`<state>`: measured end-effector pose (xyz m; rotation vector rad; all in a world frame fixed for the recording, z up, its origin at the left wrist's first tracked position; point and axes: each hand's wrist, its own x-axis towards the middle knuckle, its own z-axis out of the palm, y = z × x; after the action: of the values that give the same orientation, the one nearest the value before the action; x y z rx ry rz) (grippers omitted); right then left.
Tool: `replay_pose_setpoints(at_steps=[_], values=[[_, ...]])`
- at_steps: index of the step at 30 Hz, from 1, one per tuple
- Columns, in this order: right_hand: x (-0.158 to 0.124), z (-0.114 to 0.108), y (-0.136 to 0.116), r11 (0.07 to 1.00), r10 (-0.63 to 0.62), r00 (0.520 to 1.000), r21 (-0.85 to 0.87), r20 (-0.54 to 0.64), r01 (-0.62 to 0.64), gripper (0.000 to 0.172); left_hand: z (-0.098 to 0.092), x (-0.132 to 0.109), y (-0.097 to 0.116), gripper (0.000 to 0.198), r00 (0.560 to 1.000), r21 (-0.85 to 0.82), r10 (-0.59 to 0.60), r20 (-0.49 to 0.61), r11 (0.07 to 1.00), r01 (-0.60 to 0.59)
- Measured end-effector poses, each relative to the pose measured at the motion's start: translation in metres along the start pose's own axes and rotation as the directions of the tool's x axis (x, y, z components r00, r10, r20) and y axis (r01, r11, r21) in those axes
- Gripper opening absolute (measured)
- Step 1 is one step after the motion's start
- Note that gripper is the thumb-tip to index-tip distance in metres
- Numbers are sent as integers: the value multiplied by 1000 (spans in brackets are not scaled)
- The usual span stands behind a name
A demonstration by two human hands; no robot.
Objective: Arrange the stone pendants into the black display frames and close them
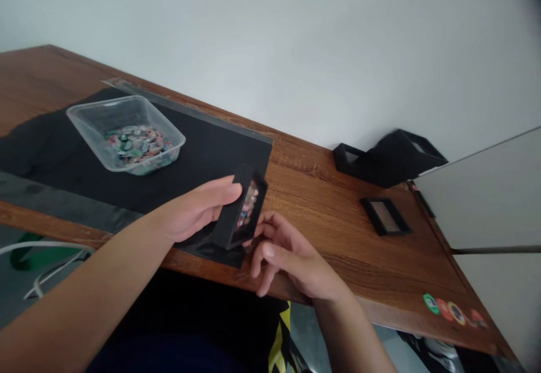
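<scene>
My left hand (203,207) grips a small black box (230,223), its thumb along the near-left side. The box is tilted, and colourful small pieces show in its window-like opening. Close to the box's lower right edge is my right hand (291,257), fingers loosely bent and apart; whether its fingertips touch the box I cannot tell. To the left, a clear plastic tub (164,128) holds many flat, shiny, coloured pieces (141,142). It stands on a black sheet (203,156).
On the wooden table (313,198), to the right, lie a flat black frame-like box (384,216) and several black boxes (389,159) in a group by the wall. Round stickers (443,310) mark the right front edge. A white cable (40,283) hangs at lower left.
</scene>
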<state>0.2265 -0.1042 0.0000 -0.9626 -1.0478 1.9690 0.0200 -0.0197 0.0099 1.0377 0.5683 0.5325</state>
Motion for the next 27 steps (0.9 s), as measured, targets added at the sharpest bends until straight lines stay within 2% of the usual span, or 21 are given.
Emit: replay_pose_setpoints(at_steps=[2,4,5,8,11,14,18,22,27], values=[[-1,2,-1,989,-113,987,-113,-115,100,58,-2,-4,-4,83,991,3,108,-80,994,-109],[-1,5,1,949,-245,942,-254,-229,185,67,-4,-9,-9,108,974,42,186,-131,982,-182],[0,6,3,919,-309,911,-330,-271,214,71,-4,-11,-12,114,969,80,205,-140,977,-195],[1,8,9,794,-454,833,-568,-317,216,80,-5,-18,-22,107,969,233,224,-104,953,-196],[1,8,11,638,-521,804,-756,-288,143,94,-2,-23,-29,96,975,362,222,-34,912,-195],[-1,9,7,510,-521,826,-854,-217,97,103,1,-29,-30,95,977,559,210,-47,816,-148],[-2,9,1,381,-455,883,-922,-117,74,99,0,-35,-30,94,953,817,268,-142,575,-41],[-1,7,1,374,-431,896,-925,-108,69,102,-5,-33,-35,93,925,911,376,-61,399,-103],[-1,3,4,394,-436,887,-918,-151,37,105,-7,-28,-41,93,918,952,397,15,276,-135]])
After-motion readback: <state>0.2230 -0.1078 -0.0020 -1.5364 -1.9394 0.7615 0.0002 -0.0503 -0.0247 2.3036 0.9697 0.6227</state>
